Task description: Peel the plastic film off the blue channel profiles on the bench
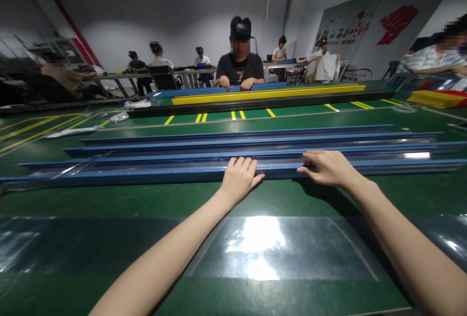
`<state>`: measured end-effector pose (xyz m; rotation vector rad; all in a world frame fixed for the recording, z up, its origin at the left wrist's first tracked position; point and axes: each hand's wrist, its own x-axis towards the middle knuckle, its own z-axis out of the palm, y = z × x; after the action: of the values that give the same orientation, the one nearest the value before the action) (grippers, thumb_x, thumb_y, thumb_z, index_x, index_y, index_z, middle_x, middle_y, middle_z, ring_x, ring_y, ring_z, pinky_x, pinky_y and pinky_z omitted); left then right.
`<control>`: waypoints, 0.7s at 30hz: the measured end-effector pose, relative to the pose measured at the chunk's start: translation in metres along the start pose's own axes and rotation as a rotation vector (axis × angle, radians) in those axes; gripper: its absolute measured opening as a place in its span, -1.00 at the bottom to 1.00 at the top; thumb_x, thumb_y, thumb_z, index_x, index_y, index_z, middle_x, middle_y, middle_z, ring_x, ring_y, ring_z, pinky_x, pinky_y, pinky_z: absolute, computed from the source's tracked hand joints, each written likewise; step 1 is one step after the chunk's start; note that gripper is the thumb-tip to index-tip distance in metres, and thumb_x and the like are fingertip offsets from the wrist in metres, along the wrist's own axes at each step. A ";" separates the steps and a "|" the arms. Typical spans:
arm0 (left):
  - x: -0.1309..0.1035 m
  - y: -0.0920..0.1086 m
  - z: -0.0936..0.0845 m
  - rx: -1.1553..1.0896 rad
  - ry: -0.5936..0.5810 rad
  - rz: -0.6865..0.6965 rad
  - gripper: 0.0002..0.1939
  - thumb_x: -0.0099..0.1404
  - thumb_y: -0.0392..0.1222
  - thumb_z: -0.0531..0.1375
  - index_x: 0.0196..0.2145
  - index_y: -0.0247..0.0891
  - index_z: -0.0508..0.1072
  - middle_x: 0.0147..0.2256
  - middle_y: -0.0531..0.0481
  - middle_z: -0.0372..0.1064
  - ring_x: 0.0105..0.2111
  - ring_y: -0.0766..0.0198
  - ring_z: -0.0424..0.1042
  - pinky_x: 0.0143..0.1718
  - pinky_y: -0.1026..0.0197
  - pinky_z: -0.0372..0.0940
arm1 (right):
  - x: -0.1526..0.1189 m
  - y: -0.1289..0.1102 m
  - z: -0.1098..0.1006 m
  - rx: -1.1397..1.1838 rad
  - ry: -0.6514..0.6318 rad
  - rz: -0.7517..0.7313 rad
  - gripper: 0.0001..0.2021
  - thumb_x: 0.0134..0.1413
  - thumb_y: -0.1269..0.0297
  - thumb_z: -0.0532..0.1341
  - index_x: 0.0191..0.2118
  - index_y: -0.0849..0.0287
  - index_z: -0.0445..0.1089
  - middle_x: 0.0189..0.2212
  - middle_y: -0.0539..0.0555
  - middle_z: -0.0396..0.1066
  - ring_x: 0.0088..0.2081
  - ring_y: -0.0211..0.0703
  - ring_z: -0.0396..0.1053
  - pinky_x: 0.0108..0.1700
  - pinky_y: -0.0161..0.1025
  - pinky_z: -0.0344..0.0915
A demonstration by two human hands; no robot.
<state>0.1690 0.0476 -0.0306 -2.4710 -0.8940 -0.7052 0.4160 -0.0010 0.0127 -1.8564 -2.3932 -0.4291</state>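
Observation:
Several long blue plastic strips with raised edges lie side by side across the green table [120,204]. On the nearest blue strip [175,175], my left hand [239,177] curls its fingers over the raised edge, its thumb reaching along the front side. Farther right along that strip, my right hand [326,167] is closed in a pinch at the edge, thumb low and index finger bent. What lies between those fingertips is partly hidden. Clear film [82,163] shows across the left part of the strips.
A wide band of clear plastic film [310,248] lies in front of me, under my forearms. Beyond the blue strips are a black strip [219,108] and a yellow strip [270,95]. Across the table a person [240,65] handles another blue strip. A yellow tray [434,98] sits far right.

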 end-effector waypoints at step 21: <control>0.000 0.000 0.001 -0.008 -0.004 -0.001 -0.67 0.26 0.04 -0.02 -0.36 -0.30 0.33 -0.37 -0.06 0.39 -0.33 0.19 0.29 -0.34 0.15 0.02 | 0.003 -0.024 0.011 0.092 0.057 -0.168 -0.61 0.12 0.04 -0.08 -0.16 0.18 0.33 -0.20 0.14 0.41 -0.18 -0.12 0.34 -0.28 -0.28 0.18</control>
<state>0.1690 0.0482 -0.0317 -2.4804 -0.8951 -0.7055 0.3935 -0.0006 -0.0013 -1.5916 -2.4945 -0.3717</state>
